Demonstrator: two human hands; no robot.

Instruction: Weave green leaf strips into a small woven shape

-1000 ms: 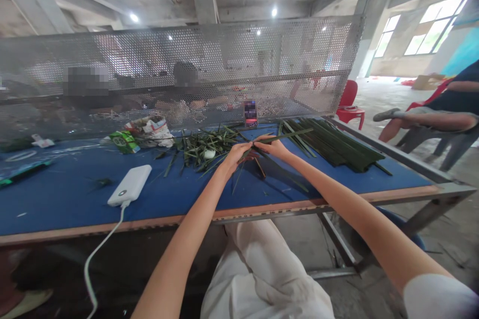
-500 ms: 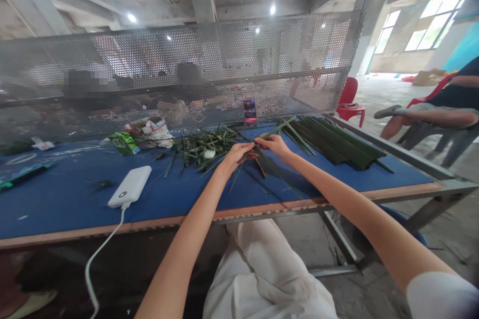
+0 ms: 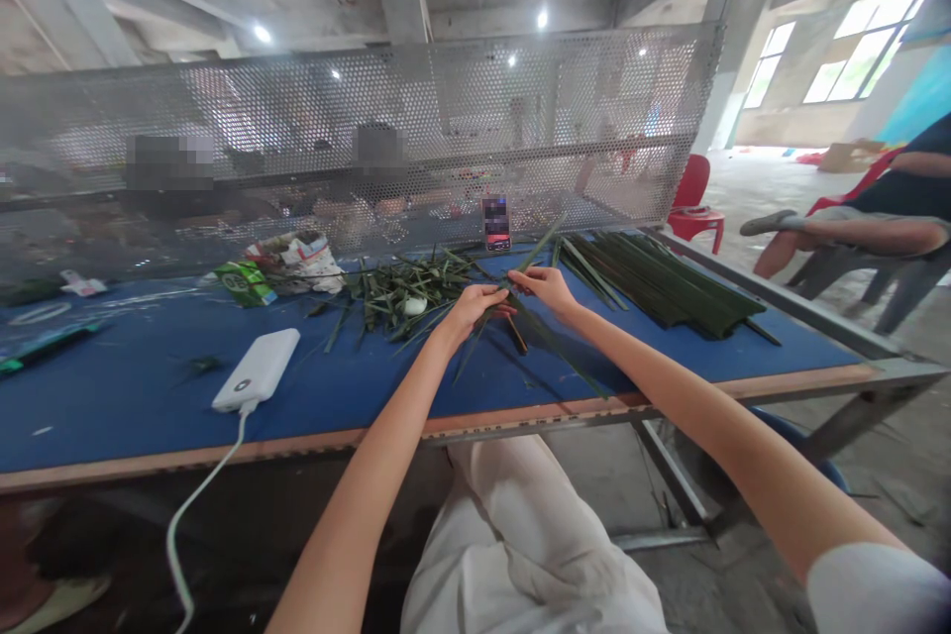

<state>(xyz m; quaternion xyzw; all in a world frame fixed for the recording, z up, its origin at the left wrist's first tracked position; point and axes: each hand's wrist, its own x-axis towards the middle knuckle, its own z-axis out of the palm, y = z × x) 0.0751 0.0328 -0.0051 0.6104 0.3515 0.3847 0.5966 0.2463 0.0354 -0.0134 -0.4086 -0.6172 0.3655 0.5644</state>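
Note:
My left hand [image 3: 477,307] pinches long green leaf strips [image 3: 561,352] above the blue table. Close beside it, my right hand [image 3: 546,287] grips the same strips between thumb and fingers, and one strip end sticks up past it toward the back. Where the strips cross is partly hidden by my fingers. Under my hands lies a thin brown-handled tool [image 3: 517,335] whose kind I cannot make out. A heap of cut leaf pieces [image 3: 386,292] with a small white round object [image 3: 415,306] in it is left of my hands. Long dark green leaves [image 3: 661,287] lie stacked at right.
A phone [image 3: 496,223] stands upright against the perforated metal screen [image 3: 461,139]. On the left are a white power bank [image 3: 260,369] with a cable, a green packet [image 3: 247,284] and crumpled wrapping [image 3: 301,263]. A seated person's legs [image 3: 839,233] show beyond the table's right end.
The leaf strip by my right hand now points up more steeply toward the screen. My hands stay nearly in the same place.

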